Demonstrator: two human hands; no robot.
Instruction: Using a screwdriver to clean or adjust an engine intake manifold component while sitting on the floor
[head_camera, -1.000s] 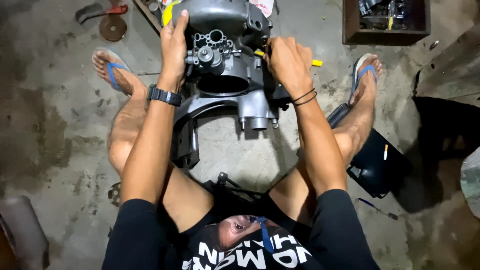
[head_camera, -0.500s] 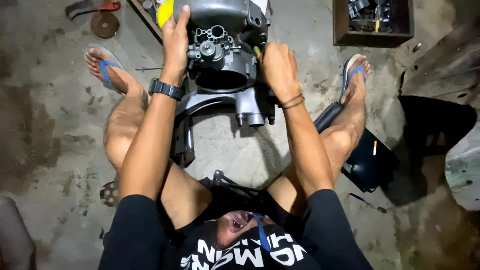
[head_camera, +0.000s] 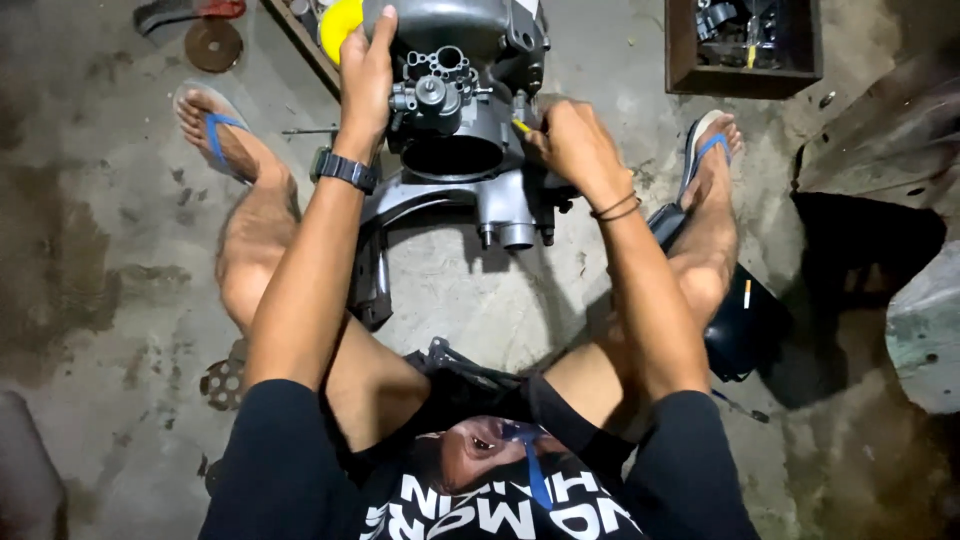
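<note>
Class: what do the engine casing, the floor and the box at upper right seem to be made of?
Engine casing: probably cast metal, dull grey, moulded curves. Floor: looks like concrete, rough, stained grey. Box: apparently wood, brown matt walls, though rusted metal is possible.

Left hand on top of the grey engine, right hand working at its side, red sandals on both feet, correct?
Not quite: the head view shows blue-strapped sandals, not red. The rest holds: left hand rests on top of the grey engine, right hand works at its side.
</note>
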